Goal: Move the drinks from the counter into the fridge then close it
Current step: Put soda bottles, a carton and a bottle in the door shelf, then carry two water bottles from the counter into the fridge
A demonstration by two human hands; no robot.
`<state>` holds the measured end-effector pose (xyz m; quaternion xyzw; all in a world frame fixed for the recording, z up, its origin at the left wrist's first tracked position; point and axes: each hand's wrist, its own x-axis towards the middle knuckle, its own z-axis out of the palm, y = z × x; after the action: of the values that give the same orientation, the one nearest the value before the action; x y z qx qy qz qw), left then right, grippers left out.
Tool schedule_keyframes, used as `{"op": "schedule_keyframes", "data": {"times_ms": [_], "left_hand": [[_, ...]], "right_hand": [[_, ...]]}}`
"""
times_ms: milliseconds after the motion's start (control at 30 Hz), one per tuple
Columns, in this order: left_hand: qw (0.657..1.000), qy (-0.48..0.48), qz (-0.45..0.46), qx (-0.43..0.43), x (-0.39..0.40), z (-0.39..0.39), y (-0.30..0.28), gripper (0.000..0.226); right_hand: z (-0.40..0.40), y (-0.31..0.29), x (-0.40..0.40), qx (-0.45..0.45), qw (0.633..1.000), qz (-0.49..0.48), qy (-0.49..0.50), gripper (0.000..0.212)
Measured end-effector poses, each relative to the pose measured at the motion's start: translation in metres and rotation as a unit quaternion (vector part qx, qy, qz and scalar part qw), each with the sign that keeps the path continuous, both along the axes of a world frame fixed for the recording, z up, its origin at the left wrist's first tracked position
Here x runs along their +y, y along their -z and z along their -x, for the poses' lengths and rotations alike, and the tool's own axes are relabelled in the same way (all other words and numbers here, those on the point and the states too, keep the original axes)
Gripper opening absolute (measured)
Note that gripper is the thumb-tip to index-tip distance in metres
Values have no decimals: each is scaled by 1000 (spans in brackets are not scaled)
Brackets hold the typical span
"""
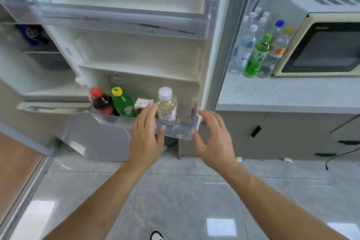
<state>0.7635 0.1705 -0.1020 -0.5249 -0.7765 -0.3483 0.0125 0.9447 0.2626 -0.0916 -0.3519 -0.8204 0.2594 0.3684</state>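
Both hands sit at the clear plastic bottom door bin (176, 132) of the open white fridge door (136, 54). Left hand (147, 134) fingers straight, spread beside the pale tea bottle with white cap (167, 106), likely steadying it. Right hand (214, 138) fingers relaxed, wide, holding nothing. More drinks wait right of the bin on the speckled grey counter (282, 93): green bottle (256, 56) and clear bottles (243, 48).

Four drinks are standing upright in the open fridge door's (136, 54) bottom bin (175, 130); more bottles (257, 48) are waiting on the counter (292, 93).
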Motion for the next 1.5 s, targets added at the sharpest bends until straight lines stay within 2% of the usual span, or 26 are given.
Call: {"op": "schedule_keyframes", "data": {"times_ms": [100, 233, 267, 367, 533, 900, 1100, 1367, 1500], "left_hand": [[1000, 3, 12, -26, 15, -52, 1, 63], [976, -79, 30, -199, 43, -131, -2, 70], [971, -95, 19, -220, 49, -149, -3, 70], [965, -101, -5, -241, 65, -197, -7, 68], [965, -79, 20, -250, 101, -237, -6, 70], [946, -33, 69, -314, 246, -220, 14, 70], [935, -66, 20, -347, 321, -195, 5, 68], [936, -136, -49, -320, 396, -152, -22, 64], [944, -161, -50, -284, 439, -130, -36, 66]], "right_hand": [[-54, 15, 13, -16, 999, 21, 23, 51], [-138, 44, 37, -63, 991, 94, 74, 54], [-157, 51, 43, -71, 987, 116, 90, 54], [-205, 64, 62, -81, 976, 158, 124, 54], [-238, 65, 101, -76, 969, 188, 141, 54], [-220, 45, 235, -65, 969, 189, 147, 52], [-180, 14, 317, -75, 976, 161, 124, 52], [-100, -12, 387, -39, 994, 84, 56, 51], [-69, -32, 426, -24, 999, 21, 32, 50]]}}
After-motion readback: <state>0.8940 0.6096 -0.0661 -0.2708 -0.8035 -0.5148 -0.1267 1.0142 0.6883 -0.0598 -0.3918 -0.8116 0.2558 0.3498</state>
